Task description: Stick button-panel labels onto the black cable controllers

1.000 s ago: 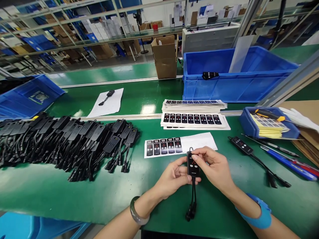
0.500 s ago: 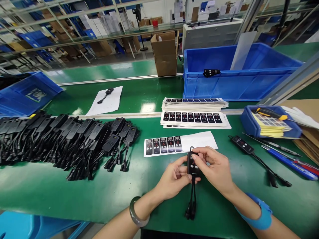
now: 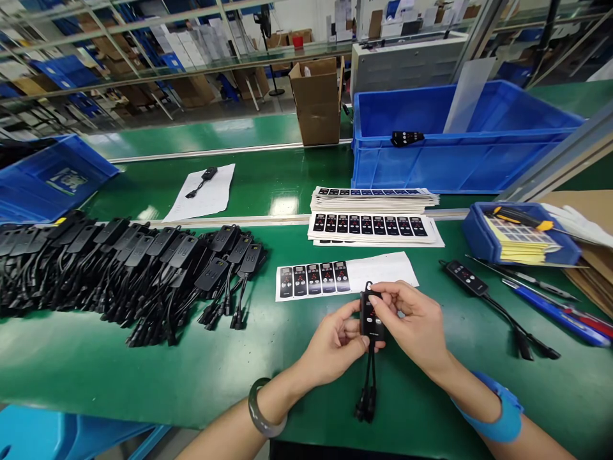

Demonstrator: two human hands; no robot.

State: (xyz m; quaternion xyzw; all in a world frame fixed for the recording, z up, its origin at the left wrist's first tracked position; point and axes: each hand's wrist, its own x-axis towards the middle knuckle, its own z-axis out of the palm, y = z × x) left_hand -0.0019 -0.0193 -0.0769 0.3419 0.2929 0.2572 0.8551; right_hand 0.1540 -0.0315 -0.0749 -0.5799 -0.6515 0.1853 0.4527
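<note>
Upright between both hands is a black controller box (image 3: 370, 322) with a printed front label, a loop on top and two short cables (image 3: 368, 383) hanging down. My left hand (image 3: 338, 342) is closed around its left side and bottom, thumb near the lower edge. My right hand (image 3: 414, 319) grips its upper right, with the thumb pressed on the label's face and the fingers at the top edge. Just behind them lies a white sheet with several black labels (image 3: 313, 280); its right part is bare. A second labelled controller (image 3: 465, 278) rests on the table to the right.
A pile of black controllers with cables (image 3: 143, 255) covers the left. Stacked label sheets (image 3: 368, 227) stand behind the hands. A large blue bin (image 3: 412, 163) is at the back right, and a small blue tray (image 3: 472, 239) with yellow sheets and a cutter is nearer. Pens and tweezers (image 3: 555, 313) lie right.
</note>
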